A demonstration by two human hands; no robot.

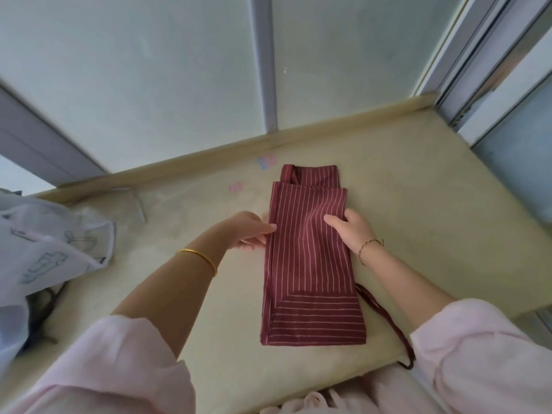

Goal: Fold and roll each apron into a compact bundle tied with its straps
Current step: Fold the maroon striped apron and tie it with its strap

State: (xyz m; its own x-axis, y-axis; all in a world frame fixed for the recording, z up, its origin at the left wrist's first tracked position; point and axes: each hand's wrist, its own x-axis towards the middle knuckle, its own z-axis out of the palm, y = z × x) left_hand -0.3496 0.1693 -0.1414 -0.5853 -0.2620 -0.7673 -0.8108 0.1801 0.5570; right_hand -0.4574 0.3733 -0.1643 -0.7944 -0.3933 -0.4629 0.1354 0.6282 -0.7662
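1. Currently the left hand pinches the left edge of the maroon striped apron, with the thumb on top and the fingers tucked beneath the cloth.
2. Directly across from that pinch, the right hand grips the opposite edge, thumb laid over the stripes and fingers curled round the side.
3. Between the two grips the apron lies folded into a long narrow strip, flat on the beige table. It runs past the hands to a stepped far end and back toward the person to a square near end.
4. Nearer the person than the right grip, a strap trails from the strip's right side to the table's near edge.
5. Left of the left grip, well apart from it, sits a pale printed cloth.
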